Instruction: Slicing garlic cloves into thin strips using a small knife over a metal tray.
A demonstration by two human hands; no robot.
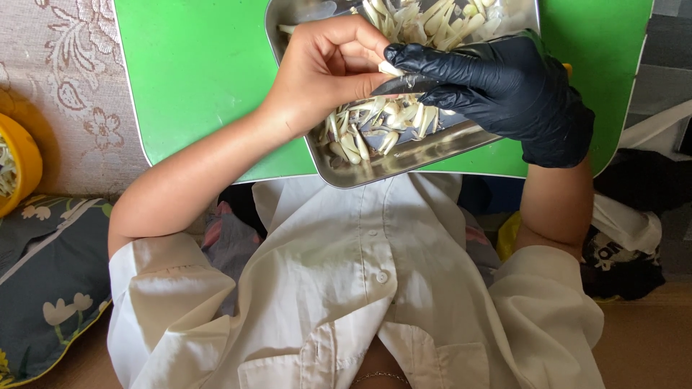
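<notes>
At the far left edge sits a yellow bowl (20,169) with pale strips inside, resting on a lace-patterned cloth (68,86). Next to it lies the green board (194,79) on your worktop, and a floral cushion (50,288) shows below. Moving right, your bare left hand (324,68) has its grip pressed together, thumb against fingertips, pinching a pale clove piece (390,68) just above the metal tray (404,162). The tray lies on the green board and holds a heap of pale peeled pieces (382,122), more of them piled toward its far end. Just beside your left hand, your right hand (497,90) in a black glove meets the same piece, its gloved fingertips closed against it from the other side, hovering over the tray's right half. Your white shirt (360,288) fills the foreground.
</notes>
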